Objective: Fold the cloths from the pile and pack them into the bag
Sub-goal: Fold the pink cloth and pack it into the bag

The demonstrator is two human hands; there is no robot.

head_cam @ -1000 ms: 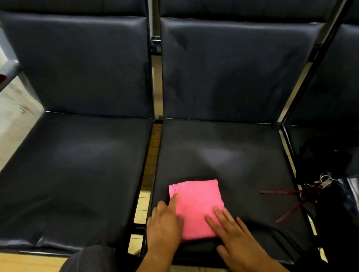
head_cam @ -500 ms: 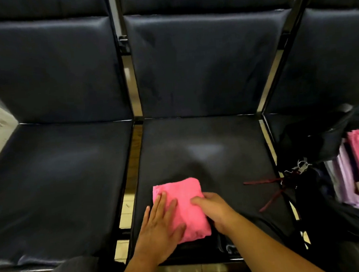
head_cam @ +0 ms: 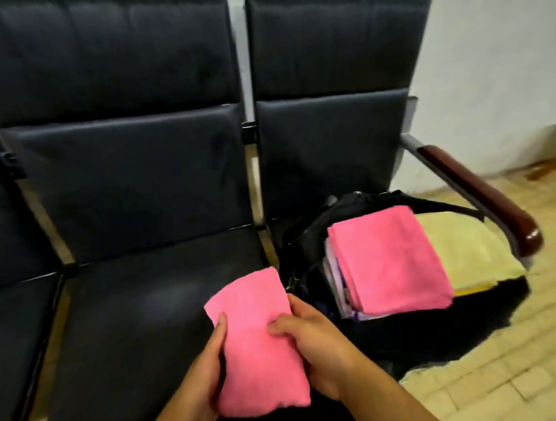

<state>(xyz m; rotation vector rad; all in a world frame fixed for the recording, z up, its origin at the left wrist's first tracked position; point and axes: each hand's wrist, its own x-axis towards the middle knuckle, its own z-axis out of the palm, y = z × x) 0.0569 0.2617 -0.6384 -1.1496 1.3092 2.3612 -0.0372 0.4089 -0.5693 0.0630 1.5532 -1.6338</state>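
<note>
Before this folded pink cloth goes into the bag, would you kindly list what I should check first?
1. Folded pink cloth gripped by left hand and right hand: ok.
2. Fold flat, no corners hanging loose: ok.
3. Black bag open at the mouth: ok.
4. Stacked pink cloth on top in the bag lies flat: ok.
5. Nothing in the way between hands and bag: ok.
6. Room left inside the bag: cannot tell.

Dim, even indoor light; faint sheen on seat [head_cam: 165, 300]. Motion blur softens cloth [head_cam: 257, 351] edges, smears floor [head_cam: 522, 341]. Wide-angle bending at frame edges.
</note>
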